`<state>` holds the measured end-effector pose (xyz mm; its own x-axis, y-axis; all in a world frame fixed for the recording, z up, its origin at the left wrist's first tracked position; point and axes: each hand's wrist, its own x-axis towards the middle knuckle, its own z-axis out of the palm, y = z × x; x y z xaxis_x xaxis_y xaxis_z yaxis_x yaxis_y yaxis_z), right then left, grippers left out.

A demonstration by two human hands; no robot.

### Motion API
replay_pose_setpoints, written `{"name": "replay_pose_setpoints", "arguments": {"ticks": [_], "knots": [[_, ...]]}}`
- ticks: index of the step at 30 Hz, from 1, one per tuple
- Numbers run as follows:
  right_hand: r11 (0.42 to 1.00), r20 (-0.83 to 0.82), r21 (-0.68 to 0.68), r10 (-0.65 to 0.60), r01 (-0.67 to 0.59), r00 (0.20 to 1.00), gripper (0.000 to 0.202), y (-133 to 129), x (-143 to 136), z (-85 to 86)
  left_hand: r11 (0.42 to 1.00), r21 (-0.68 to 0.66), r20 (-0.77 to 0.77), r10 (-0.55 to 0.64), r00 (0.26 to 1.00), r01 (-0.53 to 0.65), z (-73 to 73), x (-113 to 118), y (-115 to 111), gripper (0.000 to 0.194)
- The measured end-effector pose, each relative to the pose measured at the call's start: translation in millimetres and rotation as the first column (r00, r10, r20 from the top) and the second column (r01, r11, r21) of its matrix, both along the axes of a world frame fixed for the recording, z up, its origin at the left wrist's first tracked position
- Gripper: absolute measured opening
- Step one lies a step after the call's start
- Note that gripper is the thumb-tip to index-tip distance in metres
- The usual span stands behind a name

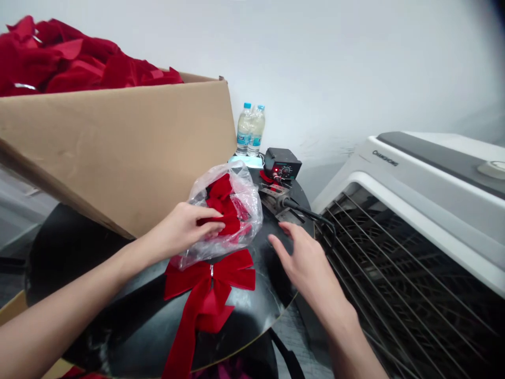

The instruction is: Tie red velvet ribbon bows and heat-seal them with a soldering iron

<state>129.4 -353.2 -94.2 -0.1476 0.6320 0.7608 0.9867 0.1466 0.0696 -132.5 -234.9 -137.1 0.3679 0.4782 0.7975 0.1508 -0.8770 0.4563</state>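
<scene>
A clear plastic bag [251,202] with red velvet pieces [221,195] inside lies open on the round black table [142,326]. My left hand [197,223] reaches over the bag's near left side, fingers at the red velvet, thumb and forefinger slightly apart; whether they grip a piece is unclear. To the right of the bag, my right hand [295,247] hovers above the table with thumb and fingers apart, holding nothing. In front of the bag lies a red velvet bow [211,287] with a silvery tie at its middle, its long tail hanging toward the table's near edge.
A big cardboard box [130,142] heaped with red bows [87,63] stands at the left. Behind are two water bottles [250,131], a blue mask [246,161] and a black control box [282,164] with a cabled tool [284,201]. A white heater [426,168] stands right.
</scene>
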Motion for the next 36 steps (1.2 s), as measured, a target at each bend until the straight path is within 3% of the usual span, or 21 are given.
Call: {"name": "replay_pose_setpoints", "arguments": {"ticks": [3, 7, 11, 17, 21, 27, 36], "knots": [[0.983, -0.009, 0.081, -0.163, 0.163, 0.987, 0.055, -7.2, 38.7, -18.6, 0.944, -0.288, 0.063, -0.15, 0.987, 0.161, -17.9, -17.5, -8.2, 0.03], [0.973, -0.111, 0.15, -0.158, 0.173, 0.981, 0.065, 9.8, 59.1, -25.1, 0.883, -0.424, 0.184, -0.131, 0.974, 0.199, -38.8, -23.5, -6.1, 0.035], [0.969, -0.186, 0.125, -0.187, 0.212, 0.965, 0.058, 28.9, 60.7, -10.1, 0.855, -0.464, 0.225, -0.138, 0.964, 0.231, -51.6, -21.8, 2.8, 0.033], [0.957, -0.234, 0.095, -0.247, 0.275, 0.94, 0.051, 34.8, 68.2, 1.9, 0.833, -0.488, 0.256, -0.15, 0.955, 0.262, -55.1, -26.3, 5.0, 0.032], [0.95, -0.259, 0.118, -0.251, 0.289, 0.933, 0.056, 27.5, 69.1, -3.7, 0.813, -0.512, 0.287, -0.144, 0.947, 0.278, -57.1, -30.7, 4.5, 0.031], [0.917, -0.326, 0.199, -0.271, 0.346, 0.906, 0.06, 12.8, 64.5, -25.7, 0.778, -0.544, 0.311, -0.162, 0.937, 0.315, -58.5, -32.3, 2.4, 0.03], [0.862, -0.385, 0.29, -0.293, 0.417, 0.875, 0.071, 34.1, 60.7, -30.1, 0.761, -0.544, 0.322, -0.198, 0.926, 0.352, -57.7, -32.2, -0.6, 0.031]]}}
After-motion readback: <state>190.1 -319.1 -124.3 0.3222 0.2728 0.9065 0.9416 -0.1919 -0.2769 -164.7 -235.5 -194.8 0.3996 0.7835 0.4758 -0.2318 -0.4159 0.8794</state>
